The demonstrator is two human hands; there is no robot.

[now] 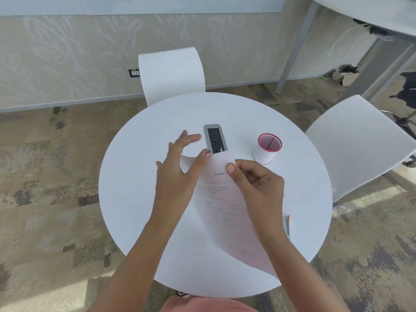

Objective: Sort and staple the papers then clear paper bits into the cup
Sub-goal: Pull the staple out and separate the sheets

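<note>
Grip: right hand pinches the paper's far edge; left hand spread open, thumb on top.
Paper: centre table, near the cup.
Tip: square edges before stapling.

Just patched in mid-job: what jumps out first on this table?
The printed paper at the middle of the round white table, with the right hand pinching its top edge and the left hand spread open over its left corner. Behind it sits a grey power socket, and a pink-rimmed cup stands to the right.
</note>
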